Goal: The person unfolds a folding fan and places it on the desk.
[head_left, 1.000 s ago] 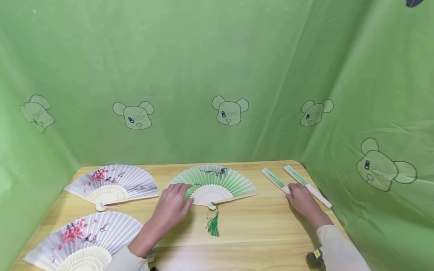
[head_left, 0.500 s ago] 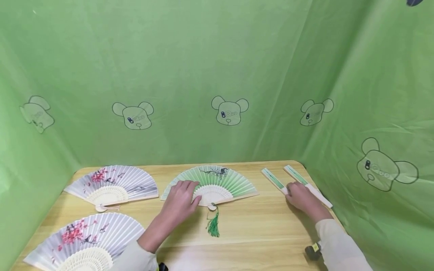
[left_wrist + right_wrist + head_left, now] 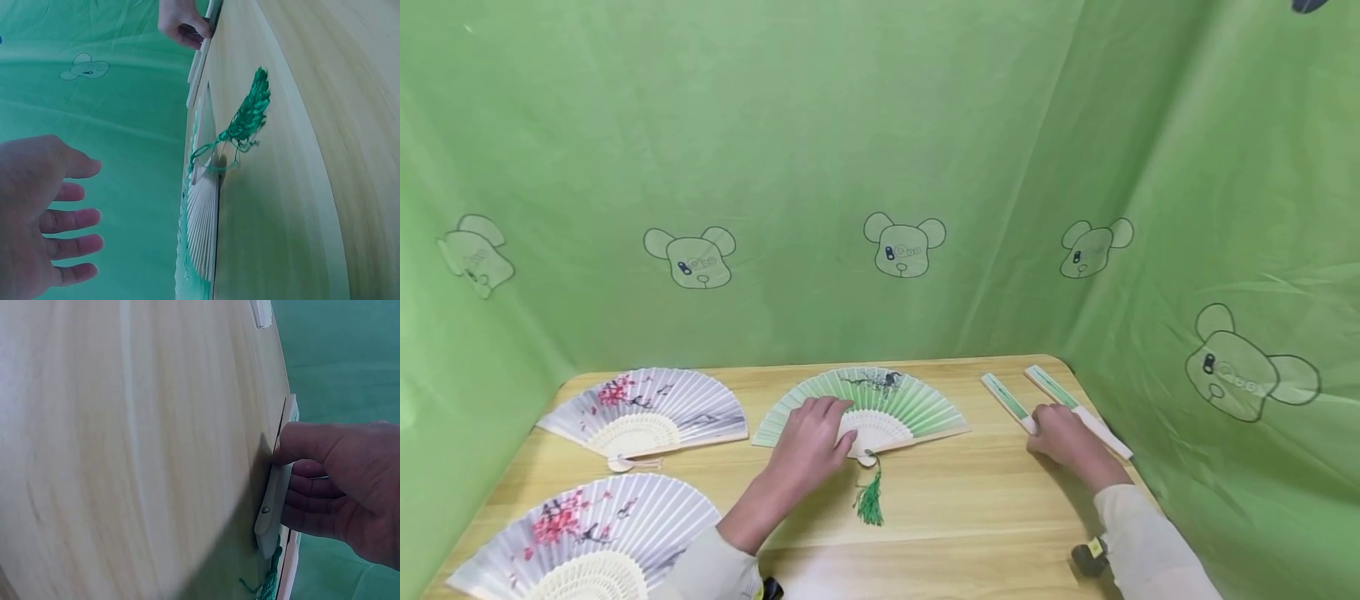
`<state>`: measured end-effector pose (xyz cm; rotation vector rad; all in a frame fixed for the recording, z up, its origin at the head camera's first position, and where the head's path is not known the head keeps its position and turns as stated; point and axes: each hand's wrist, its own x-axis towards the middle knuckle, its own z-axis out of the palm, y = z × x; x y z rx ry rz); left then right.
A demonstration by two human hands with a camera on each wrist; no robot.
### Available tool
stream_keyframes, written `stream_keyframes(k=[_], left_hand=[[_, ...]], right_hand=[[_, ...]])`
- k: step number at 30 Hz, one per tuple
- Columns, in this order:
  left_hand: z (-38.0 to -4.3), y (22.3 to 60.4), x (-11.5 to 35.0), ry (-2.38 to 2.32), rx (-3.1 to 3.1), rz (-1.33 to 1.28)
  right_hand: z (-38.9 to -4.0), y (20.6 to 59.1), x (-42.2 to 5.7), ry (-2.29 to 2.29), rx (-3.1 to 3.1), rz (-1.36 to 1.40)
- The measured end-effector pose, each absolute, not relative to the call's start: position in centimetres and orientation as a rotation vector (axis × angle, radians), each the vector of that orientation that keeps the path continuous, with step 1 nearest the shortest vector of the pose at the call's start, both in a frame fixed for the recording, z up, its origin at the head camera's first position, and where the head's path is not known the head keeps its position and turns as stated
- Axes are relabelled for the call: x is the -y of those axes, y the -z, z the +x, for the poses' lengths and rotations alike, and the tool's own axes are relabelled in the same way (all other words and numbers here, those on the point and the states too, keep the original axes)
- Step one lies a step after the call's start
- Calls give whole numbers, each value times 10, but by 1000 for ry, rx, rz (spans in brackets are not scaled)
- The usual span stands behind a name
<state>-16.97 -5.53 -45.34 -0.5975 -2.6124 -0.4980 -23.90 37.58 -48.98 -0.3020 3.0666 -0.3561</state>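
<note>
In the head view, an opened green folding fan [image 3: 928, 404] lies at the middle of the table, its green tassel [image 3: 869, 500] trailing toward me. My left hand [image 3: 812, 442] hovers over the left part of this fan and covers some of its ribs. In the left wrist view, that hand's fingers [image 3: 78, 220] are spread apart and hold nothing. At the right, my right hand [image 3: 1063, 433] pinches a folded green fan [image 3: 275, 500] near its riveted end, thumb on one side and fingers on the other. A second folded fan [image 3: 1103, 431] lies just right of that hand.
Two opened grey-white fans with red blossoms lie at the left, one fan [image 3: 662, 408] at the back and another fan [image 3: 602, 533] nearer me. Green cloth [image 3: 805, 167] with bear outlines walls the wooden table [image 3: 955, 517] at the back and sides.
My left hand has moved right, from the green fan's left edge to over its ribs. My right hand stays almost in place with the folded fan.
</note>
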Motion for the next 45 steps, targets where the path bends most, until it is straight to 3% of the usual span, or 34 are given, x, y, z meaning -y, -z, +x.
stream_keyframes(k=[45], left_hand=[[-177,451,-4,1058,2749,-579]], right_hand=[[-195,464,-337,522,-3252,-454]])
